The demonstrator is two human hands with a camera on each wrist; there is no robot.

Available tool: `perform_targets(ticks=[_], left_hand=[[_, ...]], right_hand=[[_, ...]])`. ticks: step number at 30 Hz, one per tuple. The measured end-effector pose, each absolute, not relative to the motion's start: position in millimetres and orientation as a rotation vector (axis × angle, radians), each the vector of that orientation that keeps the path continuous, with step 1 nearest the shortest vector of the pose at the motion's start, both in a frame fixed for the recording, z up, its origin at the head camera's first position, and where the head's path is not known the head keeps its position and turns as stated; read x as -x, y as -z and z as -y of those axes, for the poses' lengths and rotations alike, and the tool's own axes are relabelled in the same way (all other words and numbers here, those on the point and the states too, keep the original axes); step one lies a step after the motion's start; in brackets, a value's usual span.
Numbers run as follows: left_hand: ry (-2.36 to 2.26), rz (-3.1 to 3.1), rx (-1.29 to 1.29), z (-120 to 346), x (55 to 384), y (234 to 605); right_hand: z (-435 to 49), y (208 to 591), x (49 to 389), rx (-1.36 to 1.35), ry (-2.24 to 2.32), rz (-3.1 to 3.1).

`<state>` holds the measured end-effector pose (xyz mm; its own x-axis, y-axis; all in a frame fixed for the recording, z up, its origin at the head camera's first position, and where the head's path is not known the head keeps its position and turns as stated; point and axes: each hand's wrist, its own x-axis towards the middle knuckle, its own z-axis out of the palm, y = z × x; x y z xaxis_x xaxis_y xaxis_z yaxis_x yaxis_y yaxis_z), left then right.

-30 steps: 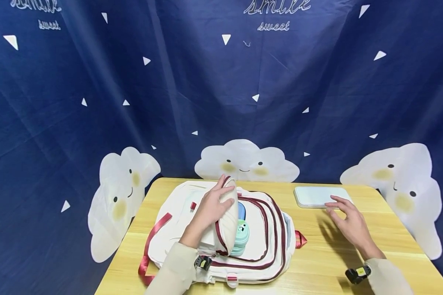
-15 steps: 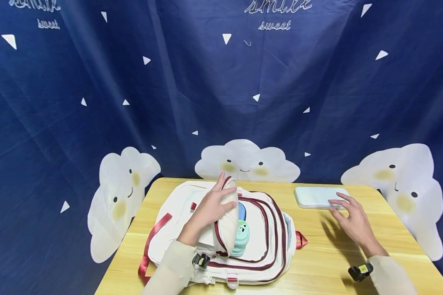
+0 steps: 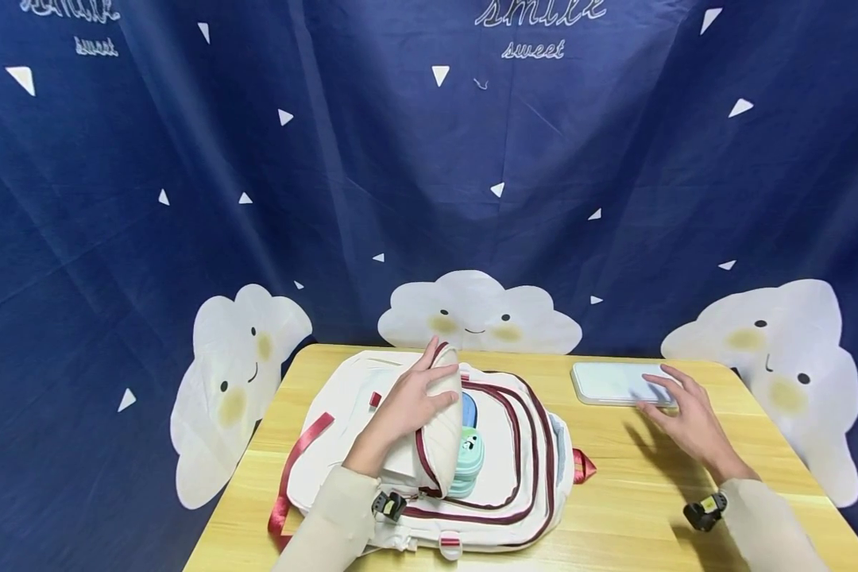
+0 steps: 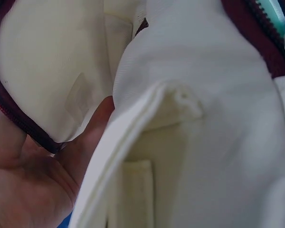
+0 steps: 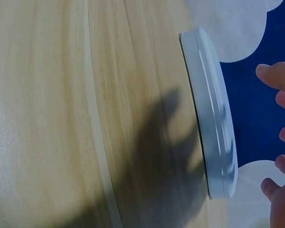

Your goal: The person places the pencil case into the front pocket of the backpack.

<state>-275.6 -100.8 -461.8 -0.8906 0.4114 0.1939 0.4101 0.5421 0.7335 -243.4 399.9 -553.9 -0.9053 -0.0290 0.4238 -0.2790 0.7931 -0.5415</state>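
A white backpack (image 3: 496,445) with dark red zips lies on its back on the wooden table. My left hand (image 3: 409,405) grips its unzipped front flap (image 3: 442,429) and keeps it folded back to the left. In the left wrist view the flap's zip edge runs between that hand's thumb and fingers. Inside the pocket show a mint-green case (image 3: 469,457) with a small animal face and a blue item (image 3: 468,409), both partly hidden by the flap. My right hand (image 3: 689,413), fingers spread, hovers at the right end of a flat pale-blue box (image 5: 211,114) with rounded corners.
The wooden table (image 3: 615,492) ends at a dark blue curtain (image 3: 429,199) printed with clouds. A red strap (image 3: 286,485) trails off the backpack's left side, and a red loop (image 3: 582,465) sticks out on its right.
My right hand has shifted slightly right along the pale-blue box to its right end. The left hand and the folded flap stay in place.
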Motion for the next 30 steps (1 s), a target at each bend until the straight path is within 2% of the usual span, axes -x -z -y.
perform_targets(ticks=[30], left_hand=[[-1.361,-2.744,-0.709,102.2,274.7,466.8]], right_hand=[[-433.2,553.8,265.5,-0.248,-0.811,2.777]])
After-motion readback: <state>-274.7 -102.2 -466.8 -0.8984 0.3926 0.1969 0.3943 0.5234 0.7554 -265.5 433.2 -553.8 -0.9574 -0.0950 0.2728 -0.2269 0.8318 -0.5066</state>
